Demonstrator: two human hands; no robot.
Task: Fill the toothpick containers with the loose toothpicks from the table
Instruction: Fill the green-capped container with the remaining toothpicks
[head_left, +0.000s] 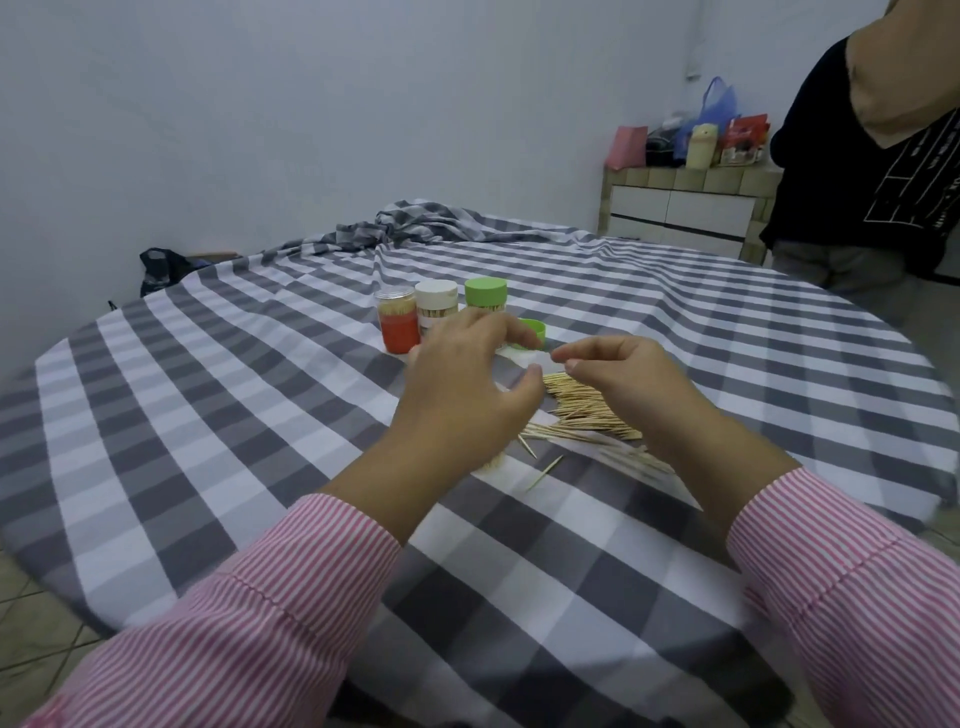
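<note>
My left hand (467, 384) hovers just left of the loose toothpicks (587, 408), fingers arched and thumb spread, with nothing plainly in it. My right hand (628, 387) is over the pile with thumb and forefinger tips together; I cannot see whether a toothpick is between them. Behind the hands stand three closed containers: a red one with a clear lid (397, 325), a white-lidded one (437, 304) and a green-lidded one (485, 292). A loose green lid (536, 328) lies beside them. Something pale shows under my left wrist (491, 464).
The round table wears a grey and white checked cloth (249, 415), bunched at the far side (410, 223). A few stray toothpicks (545, 470) lie near my wrists. A person in a black top (862, 182) stands at the right, by a tiled counter with bags (685, 192).
</note>
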